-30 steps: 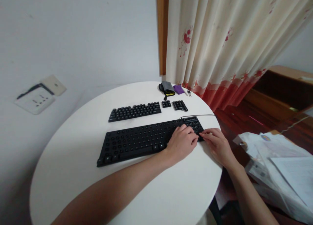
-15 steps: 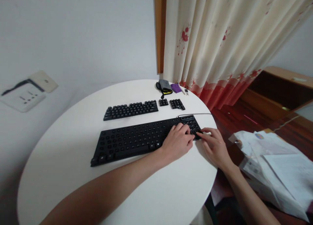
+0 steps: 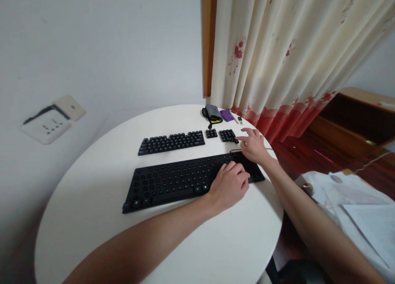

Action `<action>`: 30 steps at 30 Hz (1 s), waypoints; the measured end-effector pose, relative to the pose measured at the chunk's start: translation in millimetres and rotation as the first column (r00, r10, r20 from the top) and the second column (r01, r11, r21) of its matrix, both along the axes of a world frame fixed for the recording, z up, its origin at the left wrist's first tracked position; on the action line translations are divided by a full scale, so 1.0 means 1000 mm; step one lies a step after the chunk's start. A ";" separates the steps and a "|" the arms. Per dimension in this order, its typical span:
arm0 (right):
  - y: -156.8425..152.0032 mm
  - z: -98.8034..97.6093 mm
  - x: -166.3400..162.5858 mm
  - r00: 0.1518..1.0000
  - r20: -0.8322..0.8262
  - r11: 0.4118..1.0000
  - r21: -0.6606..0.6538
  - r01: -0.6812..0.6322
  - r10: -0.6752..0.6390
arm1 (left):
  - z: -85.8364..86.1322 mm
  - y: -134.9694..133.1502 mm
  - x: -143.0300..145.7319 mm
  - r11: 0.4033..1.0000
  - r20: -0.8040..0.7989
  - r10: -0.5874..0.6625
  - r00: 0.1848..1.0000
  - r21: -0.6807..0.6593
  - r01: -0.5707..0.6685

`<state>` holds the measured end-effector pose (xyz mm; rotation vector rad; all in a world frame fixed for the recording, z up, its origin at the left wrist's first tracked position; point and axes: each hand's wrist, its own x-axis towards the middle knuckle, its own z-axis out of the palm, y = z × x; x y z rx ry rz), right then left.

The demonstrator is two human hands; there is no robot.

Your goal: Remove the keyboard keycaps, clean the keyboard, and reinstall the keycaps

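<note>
A black keyboard (image 3: 173, 179) lies at a slant on the table, with bare key posts over most of its surface and a few keycaps in its front row. My left hand (image 3: 230, 183) rests on its right part, fingers bent and closed against the keyboard by the front edge. Beyond it, my right hand (image 3: 253, 144) reaches over the keyboard's back right corner with fingers apart. Its index fingertip is at the edge of a small block of loose number-pad keycaps (image 3: 227, 136). A long block of keycaps (image 3: 173, 142) and a smaller keycap group (image 3: 211, 133) sit behind the keyboard.
The round white table (image 3: 80, 193) stands by a wall with a socket (image 3: 46, 123). At its back lie a grey pouch (image 3: 213, 112), a purple cloth (image 3: 227, 115) and a small dark item (image 3: 240, 120). A curtain (image 3: 265, 70) hangs behind; white bags (image 3: 348, 197) lie right.
My right hand has moved from the keyboard's right front edge back to the number-pad keycaps. My left hand stays on the keyboard. The view has shifted slightly.
</note>
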<state>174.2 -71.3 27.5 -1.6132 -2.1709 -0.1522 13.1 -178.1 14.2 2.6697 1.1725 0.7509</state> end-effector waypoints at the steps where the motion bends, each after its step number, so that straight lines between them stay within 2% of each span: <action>1: 0.005 -0.002 -0.001 1.000 0.024 1.000 -0.013 -0.004 0.004 | 0.000 0.000 0.000 1.000 -0.003 -0.001 1.000 0.002 0.001; 7: 0.021 -0.009 -0.002 0.993 0.118 0.999 -0.030 -0.011 0.015 | 0.000 0.001 -0.001 1.000 -0.005 -0.025 1.000 -0.006 0.025; 14: 0.033 -0.014 -0.002 0.987 0.155 0.999 -0.036 -0.035 0.040 | -0.001 0.001 -0.001 0.999 -0.004 -0.038 0.999 -0.010 0.038; 20: 0.032 -0.014 -0.001 0.988 0.142 0.998 -0.003 -0.056 0.056 | -0.001 0.002 -0.002 0.999 0.002 -0.035 0.999 -0.003 0.035; 23: 0.031 -0.013 0.000 0.999 0.048 1.000 0.017 0.021 -0.022 | -0.001 0.001 -0.002 0.999 0.002 -0.035 0.999 -0.003 0.035; 26: 0.033 -0.014 -0.001 0.989 -0.064 0.989 -0.073 0.131 -0.135 | 0.000 0.001 -0.001 0.999 0.001 -0.033 0.999 -0.010 0.033; 30: 0.037 -0.017 -0.005 0.975 -0.102 0.973 -0.146 0.179 -0.195 | 0.000 0.001 -0.001 1.000 -0.004 -0.023 1.000 -0.011 0.023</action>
